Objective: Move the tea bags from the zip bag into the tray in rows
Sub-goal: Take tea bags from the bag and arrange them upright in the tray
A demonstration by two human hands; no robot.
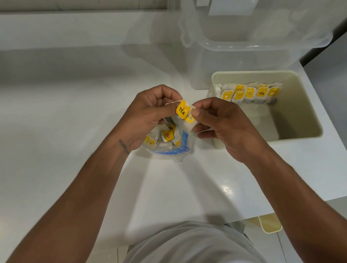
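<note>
Hands: left hand [149,112] and right hand [214,119] both pinch one tea bag [184,111] above the open zip bag [169,139] on the tabletop [67,116]. Tray [300,108] at right holds one row of tea bags [251,93].

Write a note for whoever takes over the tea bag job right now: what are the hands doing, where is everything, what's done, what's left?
Left hand and right hand: both pinch a yellow-tagged tea bag, held just above the zip bag.
Zip bag: open on the white counter, several tea bags inside.
Tray: right of the zip bag; one row of tea bags stands along its far wall.
Done: that one row.
Left: place the held bag, then move the rest into more rows.
</note>
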